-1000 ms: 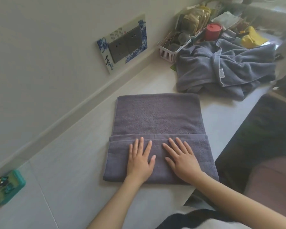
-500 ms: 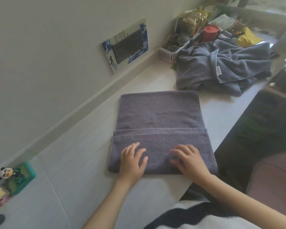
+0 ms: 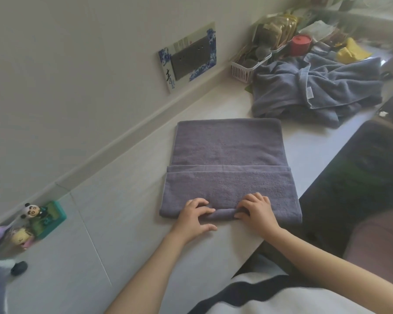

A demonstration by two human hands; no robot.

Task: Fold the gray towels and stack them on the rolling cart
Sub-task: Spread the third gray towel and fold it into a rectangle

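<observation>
A gray towel lies flat on the white counter, its near part folded over into a band. At the band's near edge my left hand and my right hand sit side by side. Their fingers curl over the edge and pinch up a small roll of cloth between them. A heap of unfolded gray towels lies crumpled at the far right of the counter. No rolling cart is in view.
A wall with a socket plate runs along the counter's left side. A white basket, a red pot and clutter stand at the far end. Small figurines sit at the near left. The counter's edge drops off on the right.
Both hands slid back from the middle of the folded band to its near edge. Their flat fingers have curled and now pinch the edge up.
</observation>
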